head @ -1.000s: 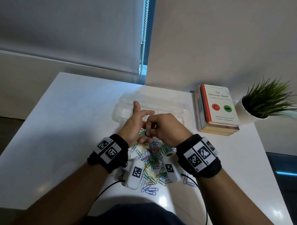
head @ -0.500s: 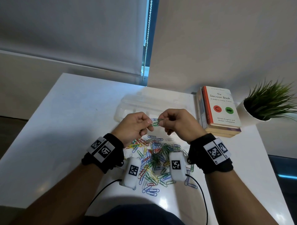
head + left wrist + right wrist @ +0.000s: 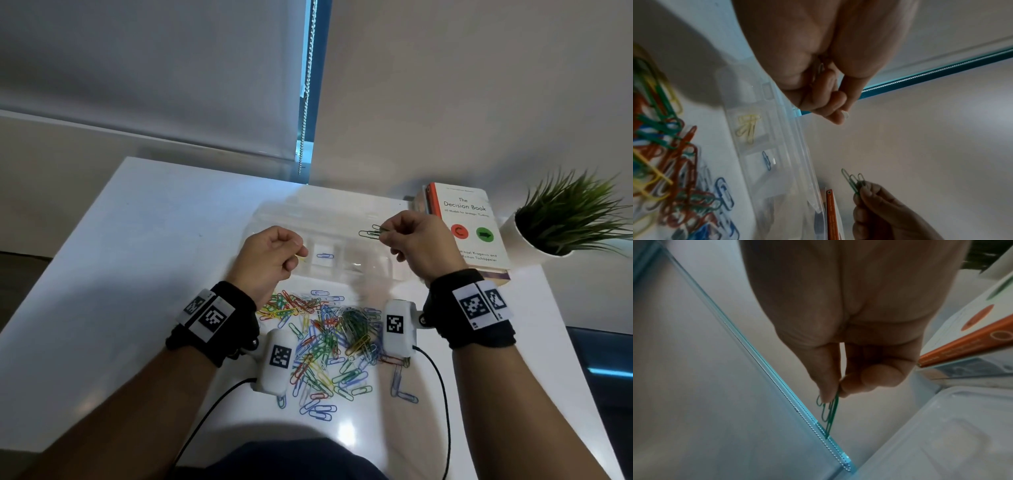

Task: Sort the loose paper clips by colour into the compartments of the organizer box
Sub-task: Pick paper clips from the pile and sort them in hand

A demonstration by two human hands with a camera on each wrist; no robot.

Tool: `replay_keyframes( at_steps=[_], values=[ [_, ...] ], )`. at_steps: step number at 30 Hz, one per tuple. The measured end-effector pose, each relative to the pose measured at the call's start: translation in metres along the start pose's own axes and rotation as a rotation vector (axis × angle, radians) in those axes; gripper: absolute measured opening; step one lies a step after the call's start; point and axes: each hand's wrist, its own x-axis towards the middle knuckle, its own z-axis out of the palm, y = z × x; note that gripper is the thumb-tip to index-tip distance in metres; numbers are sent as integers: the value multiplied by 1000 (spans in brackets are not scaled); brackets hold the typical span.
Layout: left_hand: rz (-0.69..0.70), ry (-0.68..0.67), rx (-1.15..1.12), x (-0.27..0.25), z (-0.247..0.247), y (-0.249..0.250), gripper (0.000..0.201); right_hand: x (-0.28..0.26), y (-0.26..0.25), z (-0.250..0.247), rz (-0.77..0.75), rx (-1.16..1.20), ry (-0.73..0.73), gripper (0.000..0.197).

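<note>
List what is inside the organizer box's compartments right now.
Inside the organizer box: a few yellow clips in one compartment and one blue clip in the next. The left hand hides the box's left end in the head view.

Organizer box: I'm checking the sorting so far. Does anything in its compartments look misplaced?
Nothing stands out. In the organizer box, yellow clips share one compartment, a blue clip lies alone in the next.

Both forearms are bare, each ending in a black wrist band carrying white tags printed with black square codes. A rounded white camera pod with its own code tag hangs below each wrist, trailing a thin black cable toward dark clothing at the lap
</note>
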Motion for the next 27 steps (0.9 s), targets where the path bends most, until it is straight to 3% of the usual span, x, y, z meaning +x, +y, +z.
replay_keyframes(
  at_steps=[11,17,22,27],
  values=[
    [18,181,-26,12,-20,4,17,15,12,20,44,-139,-45,14],
    [-4,36,92,7,-4,-5,12,15,34,-19,107,-299,87,6],
    [-1,-63,155,6,19,-13,9,5,48,-23,161,-321,62,6],
    [11,-56,192,10,25,-14,11,7,51,-19,163,-343,43,9]
  ],
)
